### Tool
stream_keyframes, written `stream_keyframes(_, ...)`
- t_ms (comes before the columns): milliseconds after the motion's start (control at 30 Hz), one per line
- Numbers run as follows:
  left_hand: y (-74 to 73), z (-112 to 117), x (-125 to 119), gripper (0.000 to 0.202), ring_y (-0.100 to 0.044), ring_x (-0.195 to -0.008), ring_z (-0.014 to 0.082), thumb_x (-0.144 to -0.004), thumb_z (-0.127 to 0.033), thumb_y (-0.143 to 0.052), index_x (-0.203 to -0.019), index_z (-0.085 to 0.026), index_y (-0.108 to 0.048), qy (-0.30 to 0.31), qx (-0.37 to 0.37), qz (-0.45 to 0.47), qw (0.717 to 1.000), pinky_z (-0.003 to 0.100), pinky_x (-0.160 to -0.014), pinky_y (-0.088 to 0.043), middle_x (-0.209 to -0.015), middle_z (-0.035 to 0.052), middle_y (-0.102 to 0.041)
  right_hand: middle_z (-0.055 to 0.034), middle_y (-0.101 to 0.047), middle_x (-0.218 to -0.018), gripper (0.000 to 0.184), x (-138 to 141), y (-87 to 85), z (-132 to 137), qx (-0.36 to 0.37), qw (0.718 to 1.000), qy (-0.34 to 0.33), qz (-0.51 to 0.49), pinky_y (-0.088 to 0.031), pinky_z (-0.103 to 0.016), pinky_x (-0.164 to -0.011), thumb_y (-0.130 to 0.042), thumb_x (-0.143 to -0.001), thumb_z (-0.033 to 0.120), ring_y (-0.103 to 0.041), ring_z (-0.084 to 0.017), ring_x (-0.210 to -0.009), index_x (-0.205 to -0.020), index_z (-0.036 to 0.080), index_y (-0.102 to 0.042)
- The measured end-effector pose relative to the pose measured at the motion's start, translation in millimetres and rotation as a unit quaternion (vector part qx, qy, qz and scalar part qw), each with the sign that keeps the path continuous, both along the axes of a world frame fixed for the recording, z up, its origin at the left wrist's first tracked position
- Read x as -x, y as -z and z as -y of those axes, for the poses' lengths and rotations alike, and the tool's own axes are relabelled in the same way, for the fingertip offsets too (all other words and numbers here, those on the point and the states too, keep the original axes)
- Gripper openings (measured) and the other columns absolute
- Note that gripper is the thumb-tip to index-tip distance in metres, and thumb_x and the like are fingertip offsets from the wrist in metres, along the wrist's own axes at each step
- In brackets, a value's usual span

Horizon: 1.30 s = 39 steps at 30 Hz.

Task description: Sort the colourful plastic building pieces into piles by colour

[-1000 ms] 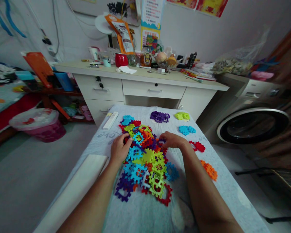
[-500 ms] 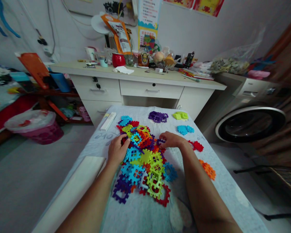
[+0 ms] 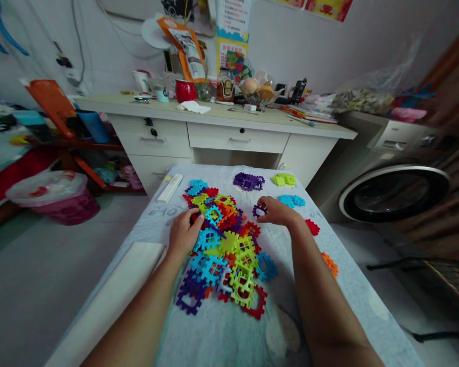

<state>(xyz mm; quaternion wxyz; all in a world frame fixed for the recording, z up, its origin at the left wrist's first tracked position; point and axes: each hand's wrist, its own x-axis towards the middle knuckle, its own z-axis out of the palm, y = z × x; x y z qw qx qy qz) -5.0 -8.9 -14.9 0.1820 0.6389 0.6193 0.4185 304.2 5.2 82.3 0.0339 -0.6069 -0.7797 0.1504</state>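
Note:
My right hand [image 3: 278, 210] pinches a purple interlocking plastic tile [image 3: 258, 211] just off the right side of a mixed heap. The heap of toothed tiles holds blue tiles [image 3: 207, 238], yellow-green tiles [image 3: 246, 252], red tiles [image 3: 251, 229] and purple tiles [image 3: 191, 291]. At the heap's left edge my left hand [image 3: 183, 232] is closed, thumb and fingers curled at dark pieces; what it grips is mostly hidden. Single-colour groups lie apart: purple tiles [image 3: 248, 181] at the back, then yellow-green tiles [image 3: 284, 179], blue tiles [image 3: 291, 201], a red tile [image 3: 312, 227] and orange tiles [image 3: 330, 265] along the right.
A pale cloth [image 3: 229, 341] covers the table. On its left lie a narrow white box [image 3: 170, 188] and a long white board-like object [image 3: 115, 295]. Behind stands a white desk [image 3: 149, 140] bearing jars and packets. A washing machine [image 3: 367, 148] is at the right, a pink bin [image 3: 57, 201] at the left.
My right hand has lifted the purple tile off the heap's right side and moved slightly back and right, uncovering red tiles. My left hand stays nearly in place.

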Motion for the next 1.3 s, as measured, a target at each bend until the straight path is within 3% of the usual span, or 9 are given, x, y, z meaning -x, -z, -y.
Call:
stream_keyframes(133, 0.6, -0.6, -0.3, 0.043, -0.064, -0.108, 0.0262, -0.086, -0.049, -0.052, -0.113, -0.019, -0.068, -0.002, 0.000, 0.000, 1.000, 0.042, -0.099, -0.048, -0.116, 0.0101, -0.071, -0.0107, -0.064, -0.111, 0.043, -21.3, -14.4, 8.7, -0.056, 0.998, 0.022, -0.016, -0.047, -0.031, -0.087, -0.075, -0.075, 0.031, -0.061, -0.021, -0.096, -0.113, 0.015, -0.063)
stream_keyframes(267, -0.4, -0.2, -0.5, 0.043, -0.064, -0.107, 0.0259, -0.086, -0.050, -0.051, -0.113, -0.020, -0.068, -0.004, 0.001, -0.002, 1.000, 0.041, -0.099, -0.048, -0.115, 0.0093, -0.071, -0.0108, -0.066, -0.109, 0.039, -62.2, -18.4, 22.3, -0.090, 0.993, 0.068, 0.015, -0.047, -0.033, -0.089, -0.074, -0.075, 0.029, -0.062, -0.023, -0.097, -0.111, 0.017, -0.067)
stream_keyframes(400, -2.1, 0.4, -0.8, 0.045, -0.064, -0.107, 0.0268, -0.086, -0.051, -0.050, -0.112, -0.019, -0.068, -0.001, 0.000, -0.010, 1.000, 0.042, -0.099, -0.048, -0.114, 0.0105, -0.071, -0.0123, -0.068, -0.104, 0.037, -103.4, -10.1, 39.4, -0.090, 0.987, 0.124, 0.052, -0.049, -0.032, -0.083, -0.073, -0.075, 0.032, -0.064, -0.024, -0.091, -0.108, 0.015, -0.070)
stream_keyframes(533, -1.8, 0.3, -0.8, 0.043, -0.064, -0.107, 0.0265, -0.085, -0.051, -0.051, -0.111, -0.021, -0.068, -0.009, 0.001, -0.007, 1.000, 0.042, -0.099, -0.048, -0.114, 0.0093, -0.071, -0.0107, -0.070, -0.099, 0.037, -120.7, 4.8, 56.1, -0.088, 0.983, 0.156, 0.052, -0.049, -0.031, -0.078, -0.073, -0.074, 0.032, -0.065, -0.023, -0.086, -0.108, 0.016, -0.070)
stream_keyframes(700, 0.0, -0.2, 0.2, 0.044, -0.064, -0.106, 0.0262, -0.084, -0.051, -0.051, -0.111, -0.021, -0.068, -0.007, 0.002, -0.004, 1.000, 0.042, -0.099, -0.048, -0.115, 0.0090, -0.071, -0.0115, -0.069, -0.106, 0.036, -120.5, 18.4, 67.0, -0.108, 0.981, 0.158, 0.034, -0.048, -0.031, -0.082, -0.071, -0.076, 0.030, -0.065, -0.024, -0.091, -0.109, 0.016, -0.070)
stream_keyframes(833, 1.4, -1.4, 1.6, 0.045, -0.065, -0.105, 0.0259, -0.085, -0.051, -0.051, -0.112, -0.020, -0.068, -0.003, 0.007, -0.009, 1.000, 0.041, -0.097, -0.049, -0.115, 0.0092, -0.071, -0.0121, -0.067, -0.105, 0.038, -119.5, 17.6, 56.5, -0.120, 0.980, 0.151, 0.049, -0.047, -0.032, -0.085, -0.070, -0.078, 0.031, -0.063, -0.023, -0.093, -0.113, 0.015, -0.069)
stream_keyframes(1067, 3.4, -1.9, 1.3, 0.045, -0.065, -0.104, 0.0249, -0.084, -0.052, -0.051, -0.113, -0.021, -0.067, -0.005, 0.006, -0.003, 1.000, 0.039, -0.096, -0.050, -0.112, 0.0083, -0.072, -0.0127, -0.066, -0.112, 0.040, -109.4, 12.9, 9.0, -0.159, 0.970, 0.170, 0.068, -0.044, -0.032, -0.091, -0.067, -0.082, 0.036, -0.061, -0.023, -0.100, -0.117, 0.016, -0.066)
stream_keyframes(1300, -0.8, -0.8, 0.2, 0.042, -0.064, -0.105, 0.0260, -0.085, -0.050, -0.051, -0.111, -0.021, -0.068, -0.001, 0.000, -0.007, 1.000, 0.041, -0.097, -0.049, -0.111, 0.0088, -0.072, -0.0117, -0.066, -0.112, 0.040, -52.3, 26.2, -47.2, -0.163, 0.976, 0.142, -0.034, -0.045, -0.032, -0.093, -0.068, -0.081, 0.037, -0.061, -0.022, -0.104, -0.115, 0.015, -0.065)
